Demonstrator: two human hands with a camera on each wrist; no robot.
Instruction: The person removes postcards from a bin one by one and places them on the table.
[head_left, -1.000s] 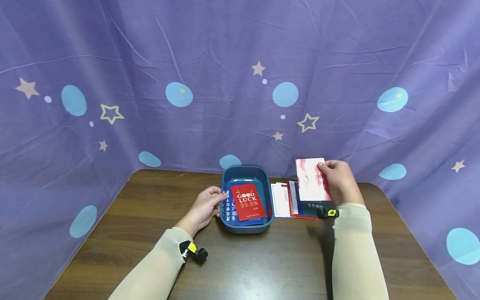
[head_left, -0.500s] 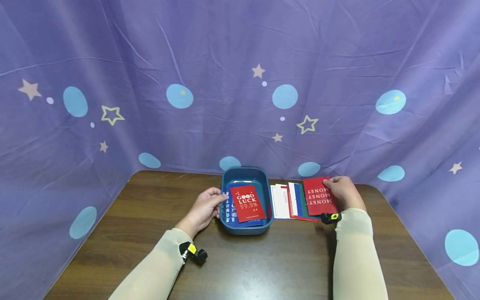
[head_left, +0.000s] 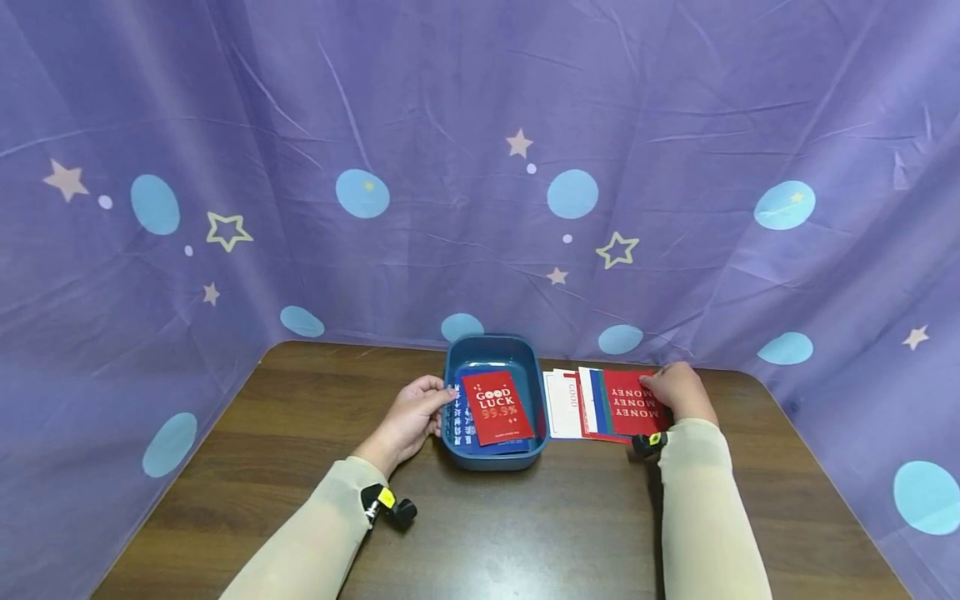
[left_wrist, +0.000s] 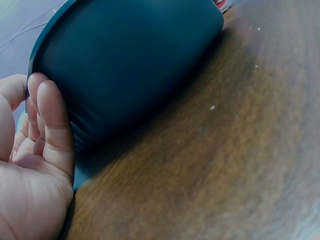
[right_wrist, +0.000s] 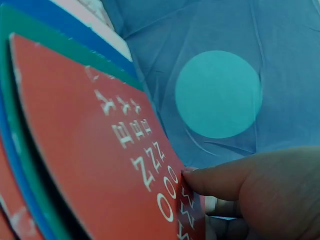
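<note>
Hands (head_left: 405, 417) (head_left: 681, 392) pinch tub rim (head_left: 447, 360) left, MONEY card (head_left: 628, 398) edge right.

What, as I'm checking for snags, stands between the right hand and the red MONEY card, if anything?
Nothing visible does: the right hand touches the red MONEY card directly, at its edge; the green card lies beneath, not between.

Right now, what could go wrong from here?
The right hand grips the MONEY card, which overlaps the green card; moving it might drag that one along. The left hand pinches the tub by its rim, so a tug could slide it. Inside, the GOOD LUCK card lies askew on the blue card and might slip if jolted.
</note>
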